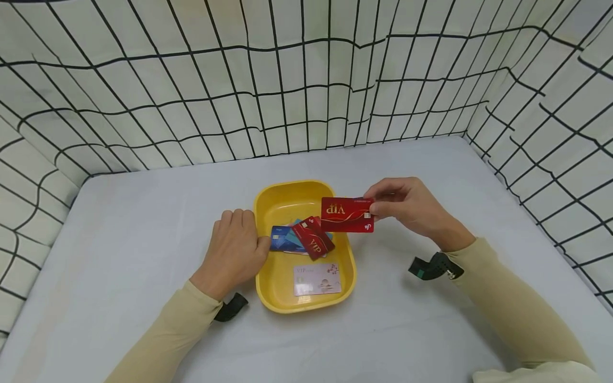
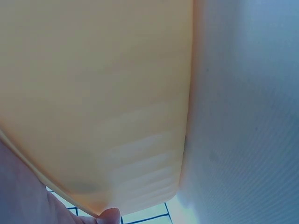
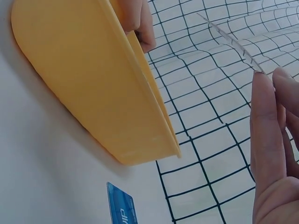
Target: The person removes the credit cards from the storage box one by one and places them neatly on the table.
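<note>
My right hand pinches a red VIP card at its right end, thumb on top, over the right rim of a yellow plastic tub. The card shows edge-on in the right wrist view. On the tub's left side, my left hand grips the rim, fingers curled and thumb over the edge. Inside the tub, another red VIP card lies slanted over blue cards in a loose pile. A pale pink VIP card lies apart, nearer the front. The left wrist view is mostly filled by the tub's outer wall.
A blue VIP card lies on the white table beside the tub in the right wrist view. White walls with a black grid enclose the back and sides. Black straps hang at the wrists.
</note>
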A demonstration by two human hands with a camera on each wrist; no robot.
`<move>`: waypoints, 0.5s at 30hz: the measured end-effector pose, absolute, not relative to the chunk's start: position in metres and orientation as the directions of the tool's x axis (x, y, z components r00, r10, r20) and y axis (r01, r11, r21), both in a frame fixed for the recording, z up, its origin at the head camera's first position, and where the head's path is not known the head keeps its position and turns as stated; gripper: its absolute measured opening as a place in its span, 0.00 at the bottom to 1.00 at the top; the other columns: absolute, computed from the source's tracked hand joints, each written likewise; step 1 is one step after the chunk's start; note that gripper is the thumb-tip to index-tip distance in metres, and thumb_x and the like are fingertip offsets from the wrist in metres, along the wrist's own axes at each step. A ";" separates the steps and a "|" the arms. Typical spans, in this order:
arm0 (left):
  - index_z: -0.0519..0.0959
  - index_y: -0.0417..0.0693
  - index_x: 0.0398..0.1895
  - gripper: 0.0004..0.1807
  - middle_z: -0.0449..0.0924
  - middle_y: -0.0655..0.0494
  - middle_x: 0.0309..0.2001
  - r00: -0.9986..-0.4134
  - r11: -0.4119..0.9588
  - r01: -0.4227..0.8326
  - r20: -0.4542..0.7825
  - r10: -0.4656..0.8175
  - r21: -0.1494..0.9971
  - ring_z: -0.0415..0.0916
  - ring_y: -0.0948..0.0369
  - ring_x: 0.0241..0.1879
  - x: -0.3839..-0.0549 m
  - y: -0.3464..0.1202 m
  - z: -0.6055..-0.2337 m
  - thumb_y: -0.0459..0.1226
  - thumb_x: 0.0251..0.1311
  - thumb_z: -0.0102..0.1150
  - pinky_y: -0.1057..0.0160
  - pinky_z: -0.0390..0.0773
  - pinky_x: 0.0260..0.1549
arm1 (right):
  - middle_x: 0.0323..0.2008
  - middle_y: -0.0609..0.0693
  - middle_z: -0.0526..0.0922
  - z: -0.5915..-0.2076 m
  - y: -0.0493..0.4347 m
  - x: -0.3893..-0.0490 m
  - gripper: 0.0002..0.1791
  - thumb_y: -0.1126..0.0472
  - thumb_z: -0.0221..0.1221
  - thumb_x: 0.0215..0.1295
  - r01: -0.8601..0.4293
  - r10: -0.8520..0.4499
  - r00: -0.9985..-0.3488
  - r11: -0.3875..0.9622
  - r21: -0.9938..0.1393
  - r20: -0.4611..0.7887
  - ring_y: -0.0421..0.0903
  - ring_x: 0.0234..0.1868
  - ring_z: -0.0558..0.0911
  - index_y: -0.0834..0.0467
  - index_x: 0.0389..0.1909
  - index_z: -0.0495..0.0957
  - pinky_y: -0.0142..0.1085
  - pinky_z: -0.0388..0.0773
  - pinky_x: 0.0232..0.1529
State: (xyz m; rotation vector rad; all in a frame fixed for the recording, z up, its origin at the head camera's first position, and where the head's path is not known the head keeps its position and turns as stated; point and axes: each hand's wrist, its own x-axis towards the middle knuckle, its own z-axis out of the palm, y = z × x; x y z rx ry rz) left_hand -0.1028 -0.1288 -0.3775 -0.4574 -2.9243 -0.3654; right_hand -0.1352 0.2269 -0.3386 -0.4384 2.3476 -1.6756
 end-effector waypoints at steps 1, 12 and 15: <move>0.66 0.38 0.30 0.11 0.62 0.47 0.28 -0.941 0.924 0.318 0.192 0.279 0.214 0.59 0.49 0.35 -0.103 -0.129 -0.378 0.39 0.62 0.49 0.58 0.55 0.34 | 0.48 0.48 0.86 -0.338 0.228 -0.135 0.14 0.60 0.64 0.69 -0.111 -0.364 -0.931 0.301 -0.947 -0.007 0.50 0.48 0.85 0.60 0.52 0.83 0.35 0.86 0.48; 0.67 0.37 0.32 0.12 0.63 0.46 0.29 -0.945 0.925 0.310 0.175 0.275 0.219 0.59 0.49 0.36 -0.102 -0.129 -0.378 0.39 0.63 0.49 0.58 0.54 0.35 | 0.52 0.50 0.82 -0.342 0.235 -0.133 0.13 0.60 0.63 0.71 -0.111 -0.357 -0.934 0.260 -0.959 0.012 0.52 0.52 0.85 0.60 0.52 0.82 0.38 0.88 0.45; 0.67 0.37 0.33 0.11 0.63 0.47 0.29 -0.945 0.925 0.311 0.175 0.276 0.220 0.59 0.49 0.36 -0.102 -0.128 -0.377 0.39 0.63 0.49 0.58 0.54 0.35 | 0.53 0.50 0.82 -0.342 0.237 -0.133 0.12 0.61 0.63 0.71 -0.112 -0.349 -0.937 0.241 -0.964 0.022 0.52 0.52 0.85 0.60 0.52 0.82 0.39 0.88 0.44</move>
